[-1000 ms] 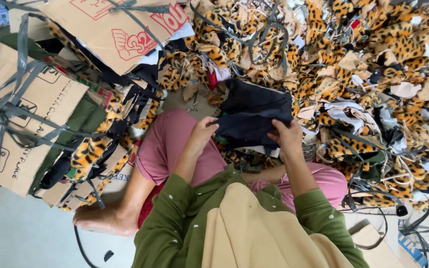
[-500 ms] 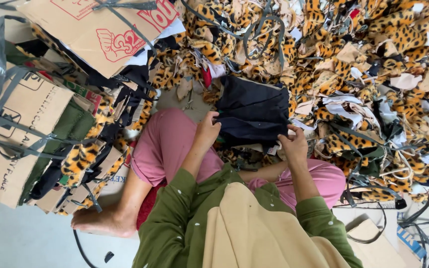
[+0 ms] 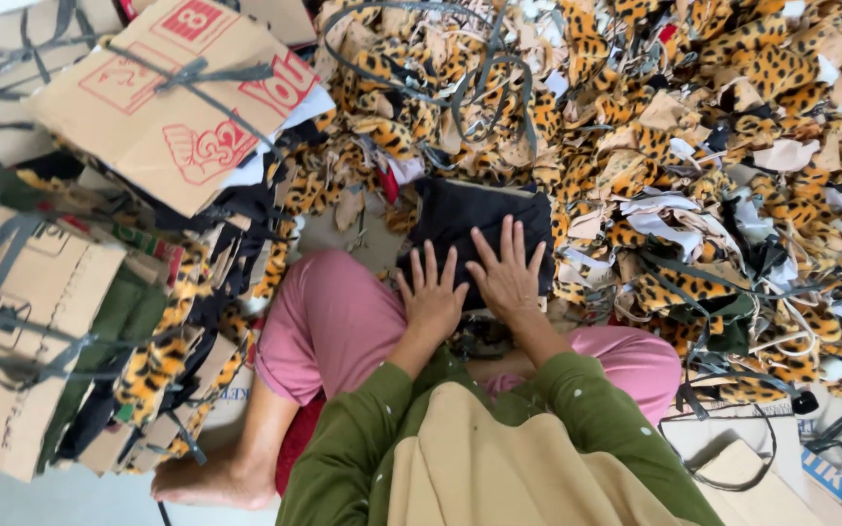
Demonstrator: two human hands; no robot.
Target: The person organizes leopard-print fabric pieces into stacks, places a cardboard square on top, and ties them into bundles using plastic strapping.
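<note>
A stack of black fabric pieces lies before my knees, at the edge of a leopard-print scrap heap. My left hand and right hand press flat on it, side by side, fingers spread. Strapped cardboard bundles sit to my left.

A garment workshop floor: leopard-print fabric scraps heaped beside strapped cardboard bundles.
</note>
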